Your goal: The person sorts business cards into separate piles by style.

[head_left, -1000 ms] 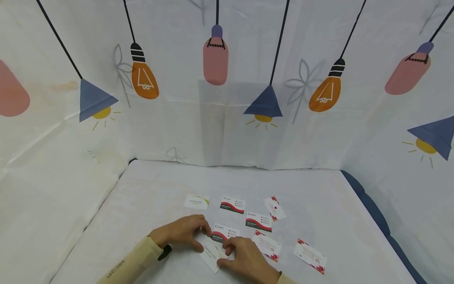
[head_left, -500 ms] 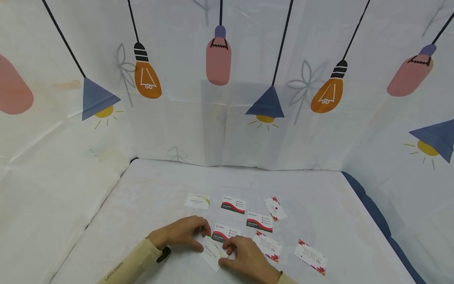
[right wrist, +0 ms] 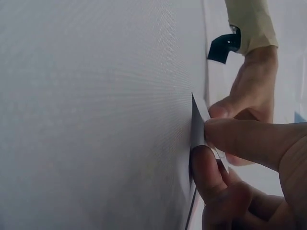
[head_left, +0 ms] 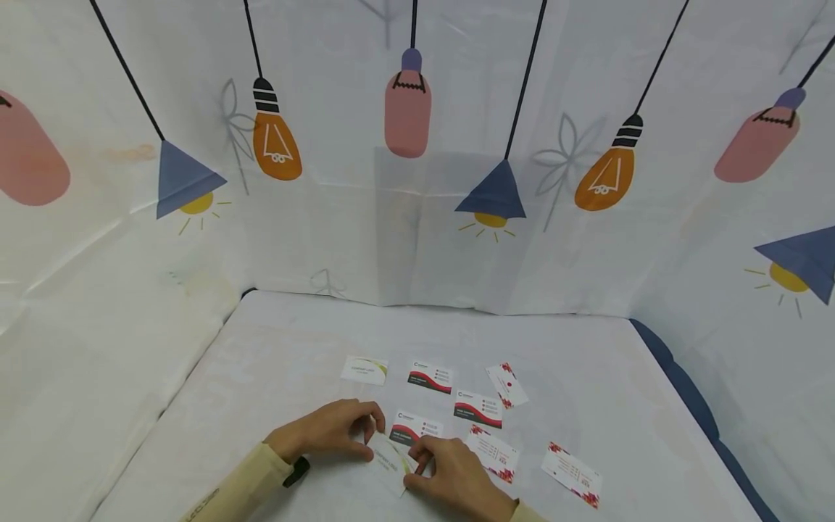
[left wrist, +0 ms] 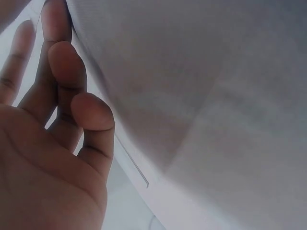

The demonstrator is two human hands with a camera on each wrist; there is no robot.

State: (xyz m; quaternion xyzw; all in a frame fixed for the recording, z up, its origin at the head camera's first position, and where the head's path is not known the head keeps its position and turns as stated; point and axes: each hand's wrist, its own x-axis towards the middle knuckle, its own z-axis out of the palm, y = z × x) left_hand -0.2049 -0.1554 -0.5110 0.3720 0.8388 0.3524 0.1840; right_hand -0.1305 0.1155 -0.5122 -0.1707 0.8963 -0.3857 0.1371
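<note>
A white business card with a green curved stripe is held slantwise between both hands, low in the head view. My left hand pinches its upper-left corner; in the left wrist view my left fingers are bent. My right hand pinches the opposite side, and the right wrist view shows the right thumb on one face with fingers behind. There the card stands tilted off the table. Just beyond it lies a red-and-black-banded business card, partly covered by the right hand.
On the white table lie another green-striped card, two red-banded cards, and three red-flowered cards. A white curtain printed with lamps hangs around the table.
The green-striped card in my hands has tilted a little, its face looking fainter. My left hand has shifted slightly left. The loose cards have stayed in place, while the head view has turned slightly.
</note>
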